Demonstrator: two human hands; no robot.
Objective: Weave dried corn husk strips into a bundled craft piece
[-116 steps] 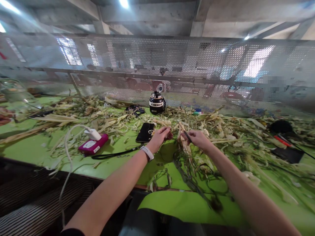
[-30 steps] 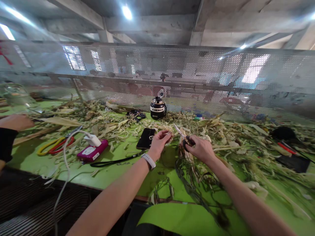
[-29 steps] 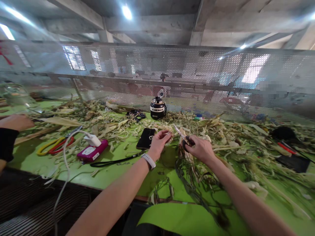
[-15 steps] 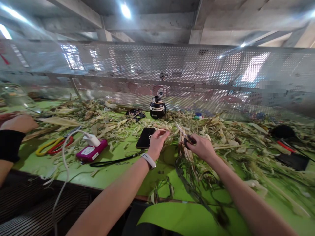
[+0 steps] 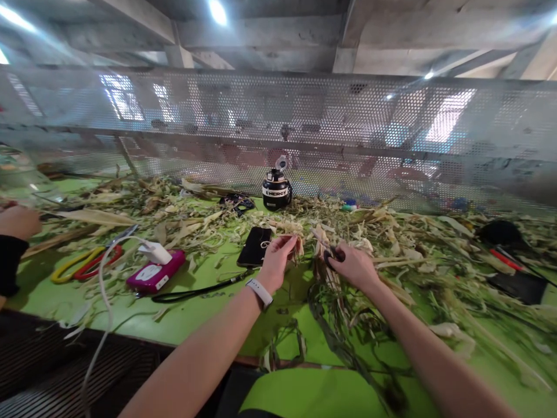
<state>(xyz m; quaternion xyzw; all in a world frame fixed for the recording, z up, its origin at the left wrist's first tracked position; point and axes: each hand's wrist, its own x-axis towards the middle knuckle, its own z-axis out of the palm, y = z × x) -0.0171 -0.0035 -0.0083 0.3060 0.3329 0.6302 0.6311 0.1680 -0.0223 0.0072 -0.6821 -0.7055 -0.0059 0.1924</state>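
Since half a second ago my left hand [image 5: 278, 253] has drawn the pale corn husk [image 5: 297, 247] closer, still pinching it. My right hand [image 5: 352, 266] stays clenched on the small scissors [image 5: 327, 246], blades now low in the leaves. A black phone [image 5: 255, 246] lies just left, a magenta power bank [image 5: 155, 273] further off. Husks litter the green table [image 5: 209, 290] before perforated metal screen [image 5: 304, 116].

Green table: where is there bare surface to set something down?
Bare green table shows along the near edge, below the pink power bank, and between the lanyard and left hand. Beyond and right of the right hand, husks crowd everything.
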